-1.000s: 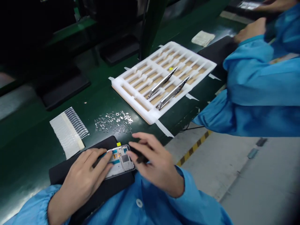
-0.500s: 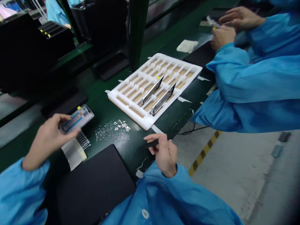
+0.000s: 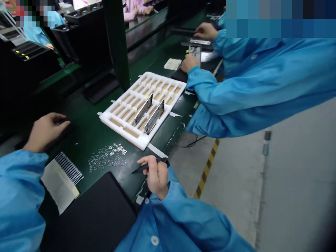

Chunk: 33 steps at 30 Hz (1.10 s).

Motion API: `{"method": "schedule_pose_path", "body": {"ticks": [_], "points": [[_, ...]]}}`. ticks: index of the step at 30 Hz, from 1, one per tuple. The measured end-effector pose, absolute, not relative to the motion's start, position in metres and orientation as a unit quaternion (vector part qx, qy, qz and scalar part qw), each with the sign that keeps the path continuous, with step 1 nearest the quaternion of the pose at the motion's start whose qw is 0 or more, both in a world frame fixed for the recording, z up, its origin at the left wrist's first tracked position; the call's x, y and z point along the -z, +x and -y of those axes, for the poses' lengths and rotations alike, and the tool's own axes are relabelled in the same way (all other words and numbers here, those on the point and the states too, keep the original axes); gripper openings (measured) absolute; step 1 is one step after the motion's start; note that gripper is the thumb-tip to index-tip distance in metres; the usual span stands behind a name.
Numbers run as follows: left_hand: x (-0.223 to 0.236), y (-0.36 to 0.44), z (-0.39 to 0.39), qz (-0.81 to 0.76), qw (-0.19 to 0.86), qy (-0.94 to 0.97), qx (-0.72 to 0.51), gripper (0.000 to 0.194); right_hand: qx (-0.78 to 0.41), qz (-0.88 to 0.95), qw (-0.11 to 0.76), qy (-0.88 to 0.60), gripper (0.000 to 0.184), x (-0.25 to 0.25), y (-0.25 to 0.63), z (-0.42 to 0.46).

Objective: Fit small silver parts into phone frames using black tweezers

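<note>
Far left, the person's left hand (image 3: 47,132) lies curled on the counter (image 3: 78,140); its grip sits over a small dark thing (image 3: 61,121), mostly hidden, and I can't tell whether it's closed on it or just resting there; below that grip is a white pad of striped paper strips (image 3: 60,182); nearer the person's lap lies a black mat (image 3: 89,213); a scatter of small silver bits (image 3: 107,157) lies on the counter, between the two hands.

The right hand (image 3: 156,176) has its grip closed on a black pointed tool (image 3: 148,166), pinched between thumb and fingers, tip aimed left, towards the silver bits; beyond that grip a white foam tray (image 3: 168,82) is taped to the counter; two silver phone frames (image 3: 143,110) (image 3: 154,117) stand tilted in its slots, side by side; past the tray, a green post (image 3: 117,42) rises from the far side of the counter.

To the right of the right hand's grip, the floor (image 3: 236,189) carries a yellow-and-black stripe (image 3: 207,168); further along, a co-worker's hand (image 3: 188,63) in a blue sleeve (image 3: 236,87) holds up a phone frame (image 3: 194,56).
</note>
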<state>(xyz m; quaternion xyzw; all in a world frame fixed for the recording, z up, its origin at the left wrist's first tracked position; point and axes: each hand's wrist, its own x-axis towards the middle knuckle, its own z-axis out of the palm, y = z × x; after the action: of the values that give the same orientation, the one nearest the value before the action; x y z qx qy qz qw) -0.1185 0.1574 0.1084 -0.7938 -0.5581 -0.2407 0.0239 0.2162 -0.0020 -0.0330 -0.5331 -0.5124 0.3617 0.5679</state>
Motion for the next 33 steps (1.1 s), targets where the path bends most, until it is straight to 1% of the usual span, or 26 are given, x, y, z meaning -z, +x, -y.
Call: {"method": "schedule_pose_path", "body": {"ticks": [6, 7, 9, 13, 16, 20, 24, 26, 29, 33], "points": [[-0.094, 0.075, -0.151, 0.485, -0.078, -0.850, 0.190, 0.027, -0.353, 0.524, 0.554, -0.542, 0.068, 0.034, 0.220, -0.001], [-0.090, 0.102, -0.152, 0.480, -0.084, -0.855, 0.179, 0.028, -0.347, 0.527, 0.553, -0.543, 0.068, 0.035, 0.221, -0.001], [-0.080, 0.142, -0.156, 0.487, -0.082, -0.855, 0.161, 0.035, -0.335, 0.528, 0.557, -0.546, 0.069, 0.038, 0.223, -0.002], [-0.065, 0.175, -0.169, 0.515, -0.075, -0.842, 0.143, 0.025, -0.323, 0.521, 0.568, -0.549, 0.067, 0.043, 0.224, -0.001], [-0.068, 0.175, -0.175, 0.523, -0.070, -0.837, 0.147, 0.026, -0.332, 0.511, 0.573, -0.548, 0.066, 0.047, 0.224, -0.001], [-0.101, 0.151, -0.162, 0.523, -0.046, -0.830, 0.187, 0.031, -0.364, 0.477, 0.590, -0.540, 0.064, 0.051, 0.225, 0.001], [-0.142, 0.098, -0.113, 0.491, -0.016, -0.825, 0.279, 0.036, -0.400, 0.444, 0.613, -0.517, 0.058, 0.043, 0.227, -0.002], [-0.150, 0.067, -0.076, 0.469, 0.002, -0.820, 0.329, 0.026, -0.426, 0.426, 0.613, -0.511, 0.048, 0.036, 0.229, -0.005], [-0.139, 0.020, -0.018, 0.490, -0.029, -0.818, 0.299, 0.028, -0.465, 0.422, 0.592, -0.505, 0.035, 0.027, 0.231, -0.010], [-0.094, -0.027, 0.045, 0.491, -0.082, -0.836, 0.230, 0.040, -0.489, 0.454, 0.548, -0.504, 0.031, 0.025, 0.229, -0.014]]}}
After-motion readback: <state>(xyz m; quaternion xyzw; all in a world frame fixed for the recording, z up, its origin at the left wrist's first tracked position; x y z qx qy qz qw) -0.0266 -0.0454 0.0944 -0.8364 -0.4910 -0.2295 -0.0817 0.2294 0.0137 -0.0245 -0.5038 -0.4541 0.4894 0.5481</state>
